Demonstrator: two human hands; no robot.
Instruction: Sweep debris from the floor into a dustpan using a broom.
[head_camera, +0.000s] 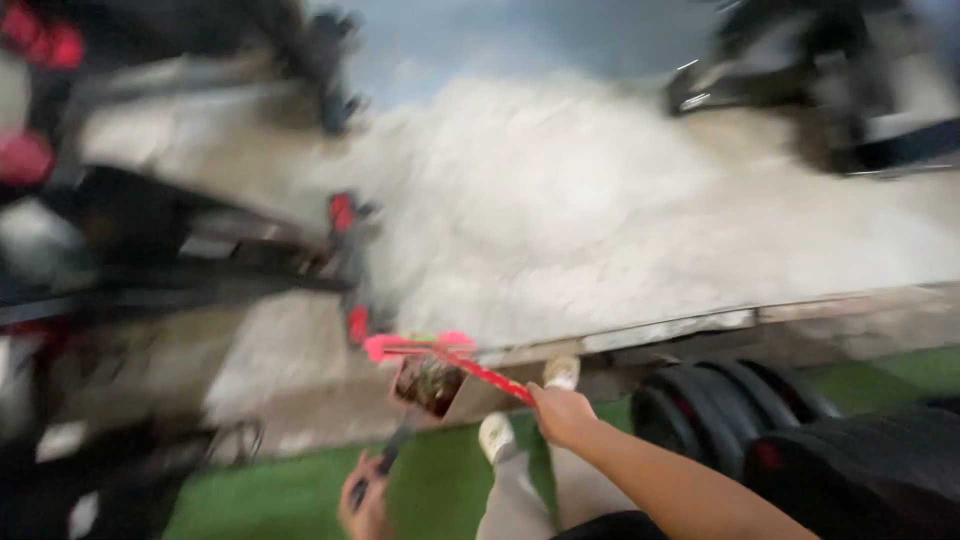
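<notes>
The view is badly blurred. The right hand (562, 413) sits at about five o'clock in the frame, fingers curled around the red handle of a small broom (440, 355) whose pink bristles point toward nine o'clock. The left hand (365, 505) is low at six o'clock, gripping the dark handle of a dustpan (430, 385); the pan sits just under the broom head, touching or nearly touching it, with dark debris inside. Both tools hover over the edge where a green mat (300, 495) meets a pale concrete floor (600, 210).

Two light shoes (497, 437) and pale trouser legs show between the hands. At four o'clock, black weight plates (700, 410) stand on edge, near the right forearm. At nine o'clock a dark machine frame with red parts (345, 215) stretches across; its details are too smeared to tell.
</notes>
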